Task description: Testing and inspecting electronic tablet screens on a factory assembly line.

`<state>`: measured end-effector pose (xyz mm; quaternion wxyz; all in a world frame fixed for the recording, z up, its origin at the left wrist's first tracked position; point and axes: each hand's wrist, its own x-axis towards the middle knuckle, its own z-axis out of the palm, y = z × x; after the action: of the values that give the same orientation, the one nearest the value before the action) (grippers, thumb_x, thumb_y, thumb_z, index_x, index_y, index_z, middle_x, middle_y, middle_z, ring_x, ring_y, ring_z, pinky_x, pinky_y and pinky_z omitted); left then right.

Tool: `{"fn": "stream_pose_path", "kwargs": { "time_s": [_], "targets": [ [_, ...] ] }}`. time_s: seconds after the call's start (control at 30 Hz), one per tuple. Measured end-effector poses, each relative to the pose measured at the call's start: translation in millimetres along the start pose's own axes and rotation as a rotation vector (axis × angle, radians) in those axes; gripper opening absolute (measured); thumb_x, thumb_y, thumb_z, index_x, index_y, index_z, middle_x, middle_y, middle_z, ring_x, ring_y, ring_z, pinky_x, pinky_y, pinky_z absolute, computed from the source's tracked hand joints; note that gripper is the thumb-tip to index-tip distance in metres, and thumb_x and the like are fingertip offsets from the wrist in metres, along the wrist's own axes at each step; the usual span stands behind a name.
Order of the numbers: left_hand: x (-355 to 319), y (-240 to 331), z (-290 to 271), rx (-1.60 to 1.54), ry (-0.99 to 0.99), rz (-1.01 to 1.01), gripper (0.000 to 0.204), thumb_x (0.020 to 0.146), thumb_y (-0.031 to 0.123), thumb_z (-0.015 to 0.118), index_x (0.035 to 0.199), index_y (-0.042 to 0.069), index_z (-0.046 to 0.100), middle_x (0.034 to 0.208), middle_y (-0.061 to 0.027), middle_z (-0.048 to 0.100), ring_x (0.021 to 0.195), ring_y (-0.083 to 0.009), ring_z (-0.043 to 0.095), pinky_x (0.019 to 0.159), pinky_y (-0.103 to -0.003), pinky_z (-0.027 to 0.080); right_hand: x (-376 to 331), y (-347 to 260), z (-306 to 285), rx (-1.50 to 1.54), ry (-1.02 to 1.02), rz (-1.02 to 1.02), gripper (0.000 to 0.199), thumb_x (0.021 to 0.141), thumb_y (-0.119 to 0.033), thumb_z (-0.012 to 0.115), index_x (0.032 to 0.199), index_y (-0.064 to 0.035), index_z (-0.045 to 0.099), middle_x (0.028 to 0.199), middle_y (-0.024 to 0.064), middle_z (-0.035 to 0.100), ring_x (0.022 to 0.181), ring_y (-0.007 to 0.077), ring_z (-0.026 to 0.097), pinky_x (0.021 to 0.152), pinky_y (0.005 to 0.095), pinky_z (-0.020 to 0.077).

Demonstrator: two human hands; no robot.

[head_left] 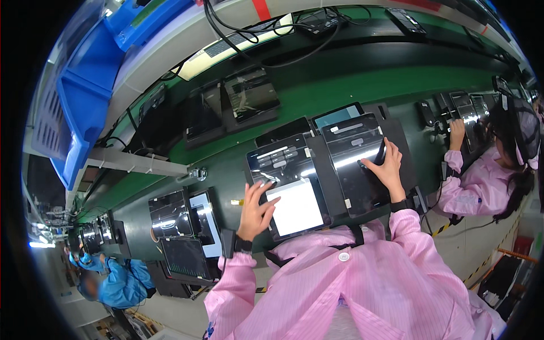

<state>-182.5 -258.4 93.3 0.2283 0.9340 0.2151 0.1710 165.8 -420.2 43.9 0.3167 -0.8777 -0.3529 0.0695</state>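
While the left hand [258, 212] spreads over a lit tablet [297, 207] at the tabletop's [226, 181] near edge, the right hand [387, 168] splays over a glossy, white-labelled dark tablet [347, 178].

Dark green bench [224, 174] with several black tablets [298, 205]

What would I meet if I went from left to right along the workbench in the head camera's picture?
A co-worker in blue → a dark, shiny tablet → the wearer's left hand → the tablet with a bright white area → the wearer's right hand → a co-worker in pink.
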Motion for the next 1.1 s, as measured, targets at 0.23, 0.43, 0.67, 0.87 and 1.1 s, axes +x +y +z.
{"fn": "stream_pose_path", "kwargs": {
  "time_s": [0.23, 0.43, 0.67, 0.87, 1.1],
  "targets": [
    [-17.1, 32.9, 11.4, -0.062, 0.012, -0.025, 0.026, 0.077, 0.018, 0.056, 0.1, 0.017, 0.068, 0.126, -0.0106, 0.048, 0.121, -0.0328, 0.037, 0.105, -0.054, 0.018, -1.0, 1.4, 2.4, -0.053, 0.026, -0.015, 0.098, 0.059, -0.044, 0.077, 0.133, -0.0007, 0.031, 0.127, 0.016, 0.036, 0.115, 0.0349, 0.033, 0.096, 0.0459, 0.0299],
    [-13.3, 51.1, 26.9, -0.107, -0.11, 0.051, 0.025, 0.079, 0.022, 0.057, 0.101, 0.016, 0.068, 0.129, -0.0109, 0.044, 0.124, -0.0319, 0.035, 0.104, -0.054, 0.02, -2.1, 9.5, -10.0, 0.091, -0.019, -0.063, 0.084, 0.066, -0.034, 0.076, 0.133, -0.003, 0.035, 0.127, 0.016, 0.039, 0.116, 0.0334, 0.034, 0.097, 0.0395, 0.0305],
    [-6.2, 63.9, 44.3, -0.166, -0.201, 0.114, 0.028, 0.079, 0.025, 0.054, 0.103, 0.021, 0.068, 0.13, -0.0106, 0.043, 0.125, -0.0325, 0.033, 0.105, -0.056, 0.017, -6.9, 25.0, -20.7, 0.228, -0.083, -0.062, 0.074, 0.071, -0.027, 0.072, 0.134, -0.008, 0.036, 0.129, 0.0143, 0.039, 0.117, 0.0316, 0.037, 0.099, 0.0388, 0.0302],
    [-3.1, 65.0, 49.3, -0.153, -0.245, 0.116, 0.029, 0.079, 0.025, 0.054, 0.104, 0.021, 0.067, 0.131, -0.0103, 0.043, 0.124, -0.032, 0.033, 0.105, -0.056, 0.018, -5.1, 35.6, -18.7, 0.294, -0.095, -0.075, 0.071, 0.071, -0.023, 0.071, 0.133, -0.0088, 0.038, 0.128, 0.0133, 0.04, 0.117, 0.0308, 0.038, 0.099, 0.0387, 0.0304],
    [-4.2, 62.2, 35.9, -0.118, -0.13, 0.078, 0.029, 0.078, 0.023, 0.057, 0.105, 0.018, 0.066, 0.129, -0.0102, 0.044, 0.123, -0.0321, 0.035, 0.104, -0.054, 0.019, -5.2, 31.8, -16.7, 0.328, -0.062, -0.043, 0.06, 0.075, -0.017, 0.066, 0.13, -0.0094, 0.043, 0.125, 0.0117, 0.044, 0.114, 0.0288, 0.042, 0.096, 0.0371, 0.0328]
  ]
}}
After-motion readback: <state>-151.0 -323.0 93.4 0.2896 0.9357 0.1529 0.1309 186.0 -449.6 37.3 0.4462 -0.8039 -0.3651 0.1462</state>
